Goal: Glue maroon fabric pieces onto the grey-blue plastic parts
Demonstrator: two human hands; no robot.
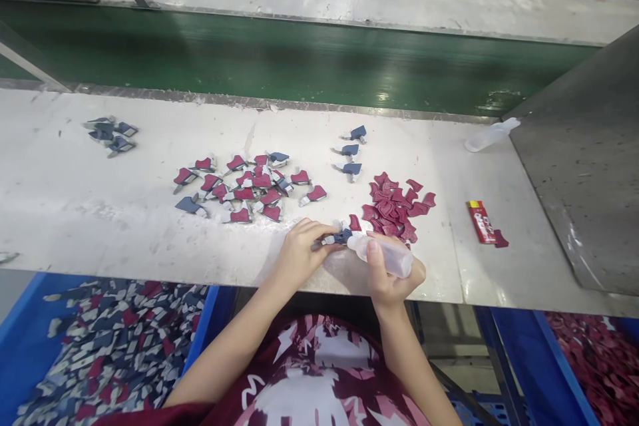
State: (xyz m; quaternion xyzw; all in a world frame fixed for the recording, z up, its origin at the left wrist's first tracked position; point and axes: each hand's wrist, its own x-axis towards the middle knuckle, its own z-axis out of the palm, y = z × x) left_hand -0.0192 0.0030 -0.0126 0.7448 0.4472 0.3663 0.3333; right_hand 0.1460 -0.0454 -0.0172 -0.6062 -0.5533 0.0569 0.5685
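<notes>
right now the left hand (pixel 299 253) pinches a small blue-and-white piece (pixel 338 237) at the near edge of the table (pixel 74 206), its grip pressed together on it. the right hand (pixel 392 273) is wrapped around a clear squeeze bottle (pixel 382 254), nozzle touching that piece. just beyond the bottle lies a heap of red pieces (pixel 397 206); left of the heap, scattered red-and-blue assembled pieces (pixel 249 188).
</notes>
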